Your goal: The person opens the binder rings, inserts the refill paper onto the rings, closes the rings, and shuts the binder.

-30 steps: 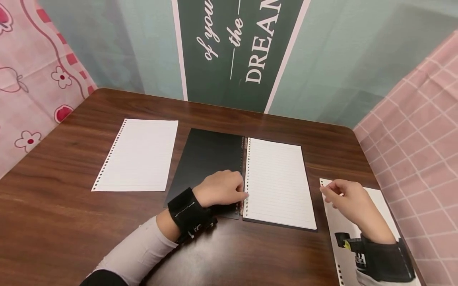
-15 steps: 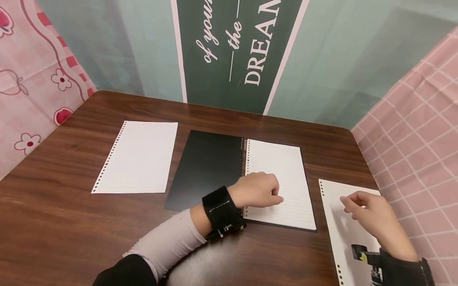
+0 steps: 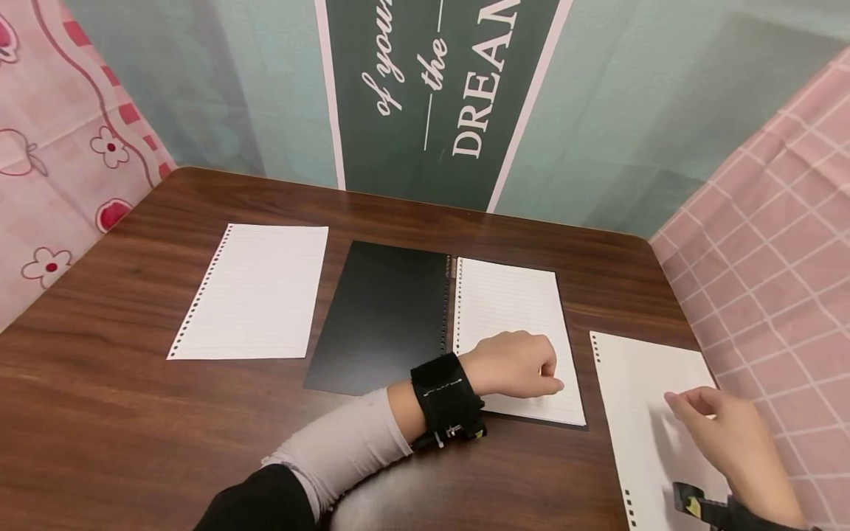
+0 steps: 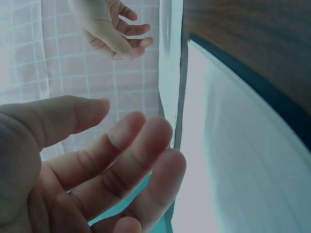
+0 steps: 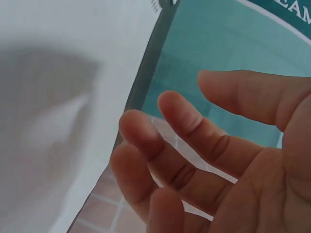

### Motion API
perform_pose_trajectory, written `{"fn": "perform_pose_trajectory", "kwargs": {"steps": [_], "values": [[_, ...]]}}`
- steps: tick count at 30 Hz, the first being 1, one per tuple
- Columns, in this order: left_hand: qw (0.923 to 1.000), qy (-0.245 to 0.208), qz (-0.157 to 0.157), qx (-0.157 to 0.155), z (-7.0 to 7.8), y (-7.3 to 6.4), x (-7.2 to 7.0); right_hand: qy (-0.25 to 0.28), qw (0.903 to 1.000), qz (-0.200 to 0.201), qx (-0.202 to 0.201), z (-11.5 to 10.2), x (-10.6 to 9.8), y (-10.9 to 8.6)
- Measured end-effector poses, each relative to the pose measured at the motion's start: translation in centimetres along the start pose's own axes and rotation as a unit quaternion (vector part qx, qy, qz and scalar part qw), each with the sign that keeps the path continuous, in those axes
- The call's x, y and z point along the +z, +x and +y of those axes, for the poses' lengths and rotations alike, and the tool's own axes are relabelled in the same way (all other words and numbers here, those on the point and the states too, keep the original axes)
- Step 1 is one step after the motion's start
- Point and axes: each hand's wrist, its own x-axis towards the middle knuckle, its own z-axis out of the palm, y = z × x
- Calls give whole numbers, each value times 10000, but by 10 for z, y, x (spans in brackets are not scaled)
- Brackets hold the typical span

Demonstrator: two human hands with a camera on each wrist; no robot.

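Observation:
An open ring binder notebook lies mid-table, its black cover flat on the left and white lined paper on the right. My left hand is over the lower part of that lined paper. In the left wrist view its fingers are loosely bent, thumb apart, with nothing between them. Over a larger white sheet at the right, with holes along its left edge, hovers my right hand. Its fingers are loosely curled and bare in the right wrist view; the sheet's lower right is hidden behind this arm.
A loose lined sheet with punched holes lies left of the notebook on the brown wooden table. A green cloth with lettering hangs behind. Pink patterned cloth borders the right side and another stands at the left.
My left hand has moved right from the notebook's ring spine onto the lined paper. My right hand has drawn back from the right sheet's upper left corner, toward the lower right.

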Motion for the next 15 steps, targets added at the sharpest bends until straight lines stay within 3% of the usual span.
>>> {"fn": "perform_pose_trajectory", "kwargs": {"steps": [8, 15], "values": [[9995, -181, -95, 224, 5, 8, 11, -93, 9994, -1, 323, 18, 4, -15], [9995, -311, -49, 90, 9, 12, 19, -111, 9958, -323, 844, 29, 3, -29]]}}
